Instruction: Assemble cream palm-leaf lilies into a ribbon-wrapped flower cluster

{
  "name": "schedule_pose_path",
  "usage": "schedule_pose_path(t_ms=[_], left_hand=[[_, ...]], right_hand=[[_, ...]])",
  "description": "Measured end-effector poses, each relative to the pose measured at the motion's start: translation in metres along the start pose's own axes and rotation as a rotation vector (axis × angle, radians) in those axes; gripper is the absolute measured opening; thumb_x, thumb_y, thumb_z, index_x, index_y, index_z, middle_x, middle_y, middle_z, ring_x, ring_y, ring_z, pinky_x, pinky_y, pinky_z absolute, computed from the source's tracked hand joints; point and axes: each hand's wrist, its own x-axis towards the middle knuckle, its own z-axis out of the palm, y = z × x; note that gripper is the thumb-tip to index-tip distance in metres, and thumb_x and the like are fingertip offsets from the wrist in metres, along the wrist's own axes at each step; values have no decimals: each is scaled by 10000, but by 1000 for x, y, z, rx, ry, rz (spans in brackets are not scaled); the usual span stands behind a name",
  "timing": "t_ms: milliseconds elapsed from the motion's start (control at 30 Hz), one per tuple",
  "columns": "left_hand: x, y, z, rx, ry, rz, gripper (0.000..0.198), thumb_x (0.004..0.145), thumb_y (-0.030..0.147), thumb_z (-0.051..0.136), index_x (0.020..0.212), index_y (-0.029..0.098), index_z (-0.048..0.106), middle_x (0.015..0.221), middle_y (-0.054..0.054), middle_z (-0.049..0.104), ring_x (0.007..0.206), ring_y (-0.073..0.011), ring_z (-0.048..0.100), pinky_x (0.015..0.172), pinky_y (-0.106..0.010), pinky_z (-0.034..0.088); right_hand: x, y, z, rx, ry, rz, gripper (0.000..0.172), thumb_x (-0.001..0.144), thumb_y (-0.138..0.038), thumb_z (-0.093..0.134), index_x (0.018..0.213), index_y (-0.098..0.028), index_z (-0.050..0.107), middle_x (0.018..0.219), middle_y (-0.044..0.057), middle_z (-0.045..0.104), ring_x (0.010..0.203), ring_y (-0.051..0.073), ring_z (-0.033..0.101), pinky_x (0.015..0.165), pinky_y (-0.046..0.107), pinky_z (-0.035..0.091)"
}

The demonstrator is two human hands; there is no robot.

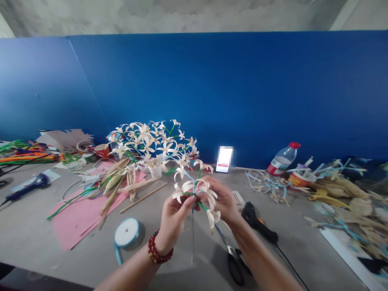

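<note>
Above the middle of the table, a spray of cream-white artificial flowers (212,218) with green-wrapped stems is held between my two hands. My left hand (178,210), with a red bead bracelet at the wrist, pinches the stem junction between thumb and fingers. On the other side my right hand (222,198) closes on the same spray, its fingertips partly hidden behind the petals. A thin bare wire stem (193,238) hangs down below the fingers. Scissors (233,258) lie under my right forearm, and a roll of light blue ribbon (127,233) rests left of my left wrist.
White flowers (148,139) stand in cups at the back. Pink paper (75,220) and dried husks (115,180) lie left, near a stick (142,198). A black glue gun (259,222) is right. A bottle (283,159) and lit phone (223,159) stand by the blue partition (242,89).
</note>
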Motion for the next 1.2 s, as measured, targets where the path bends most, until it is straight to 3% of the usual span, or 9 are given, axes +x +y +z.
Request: schedule_pose_path(t_ms=[167,367,533,667,733,833,967,1133,1200], left_hand=[[0,-2,-2,-2,43,10,148,808,295,750,871,161,763,761,-48,737,676,-158,652,684,-281,545],[3,1,-1,-11,140,118,111,777,257,776,853,185,740,906,-40,724,839,-181,674,753,-272,546],[8,2,-1,-72,173,27,177,791,292,761,893,152,724,832,-58,730,797,-189,675,739,-296,542],[9,-1,-4,-84,158,13,192,791,303,760,880,147,691,753,-23,682,640,-130,609,551,-224,488],[9,-1,-4,-58,167,23,217,782,309,767,906,160,669,755,-10,673,637,-125,610,555,-219,497],[7,-1,-5,3,204,107,222,786,285,765,940,200,629,802,6,664,697,-135,639,609,-224,532],[4,-4,-8,71,173,228,140,821,282,728,926,214,664,886,-16,648,711,-145,634,559,-215,526],[5,-8,-14,192,194,357,61,819,236,732,874,213,742,971,-43,653,869,-181,640,784,-286,537],[7,-8,-17,228,183,402,45,822,220,727,859,215,751,958,-46,662,881,-187,641,804,-297,528]], right_hand=[[-1,5,4,313,-2,237,217,774,-301,784,912,-203,647,888,21,601,689,145,599,607,262,509],[-3,14,9,459,-15,361,206,799,-353,757,874,-192,652,865,15,612,722,142,590,660,255,501],[-9,16,22,452,-44,374,301,710,-320,835,937,-198,678,886,21,655,695,146,614,679,288,528],[-16,21,40,461,151,368,270,696,-327,839,847,-184,666,782,8,649,634,141,604,576,267,526],[-19,24,47,461,218,370,243,717,-333,823,795,-186,645,686,-17,623,563,124,575,521,246,501],[-21,23,52,463,257,381,236,723,-322,819,753,-187,627,605,-35,599,513,112,547,489,230,470],[-20,14,52,496,254,391,229,727,-318,813,722,-177,633,586,-25,598,509,112,536,477,231,458],[-20,10,54,564,248,404,229,715,-324,814,724,-185,632,606,-27,586,502,114,540,457,235,458],[-21,12,56,594,252,411,222,717,-324,810,724,-181,641,604,-27,586,495,111,543,450,229,456]])
